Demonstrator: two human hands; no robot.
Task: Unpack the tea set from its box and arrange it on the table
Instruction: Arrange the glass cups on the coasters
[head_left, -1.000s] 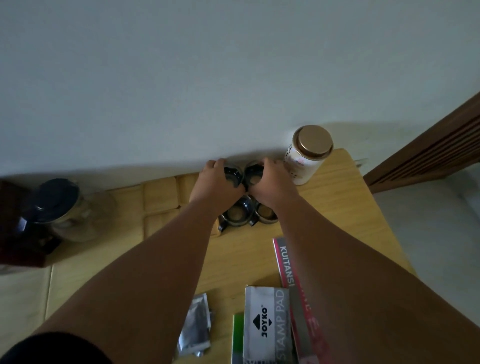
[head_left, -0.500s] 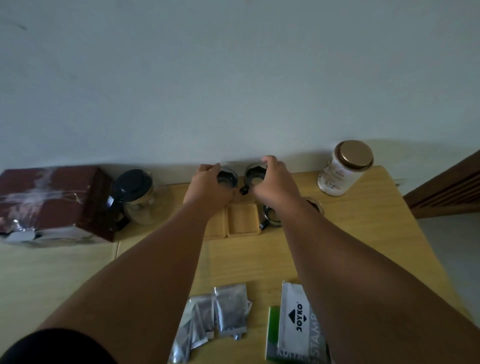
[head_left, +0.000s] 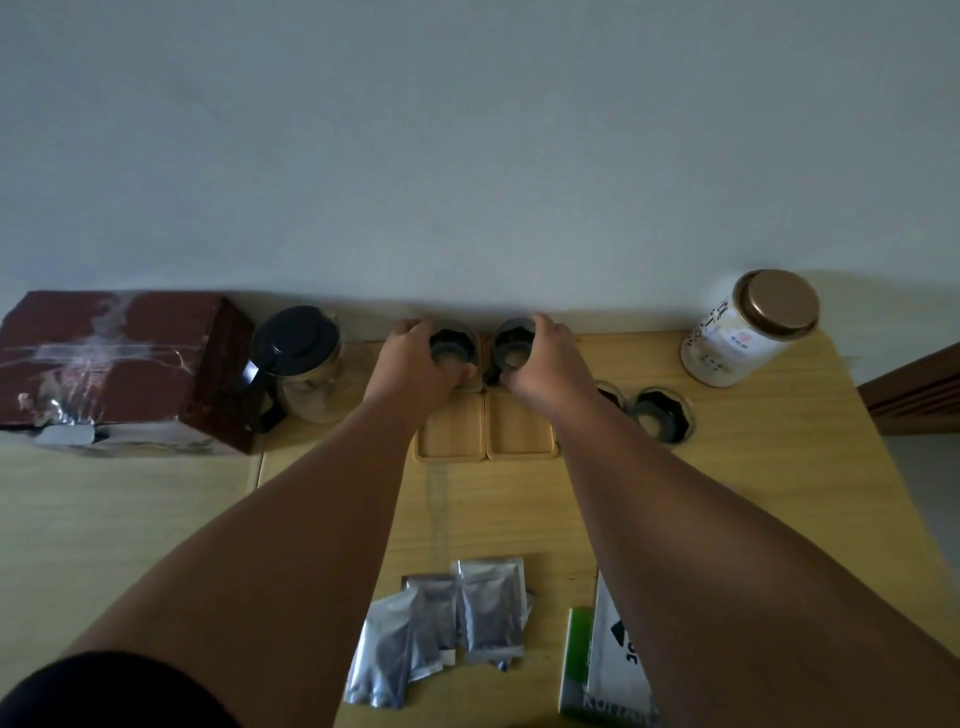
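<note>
A home room: wooden table (head_left: 779, 467) against a plain wall (head_left: 467, 156), glass teapot (head_left: 306, 374).

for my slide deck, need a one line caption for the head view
Left hand and right hand each grip a glass cup on wooden coasters.

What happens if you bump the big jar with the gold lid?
The jar stands tall by the table's back corner, so a knock might tip it. Its round body would probably roll. It looks like glass and could break.
</note>
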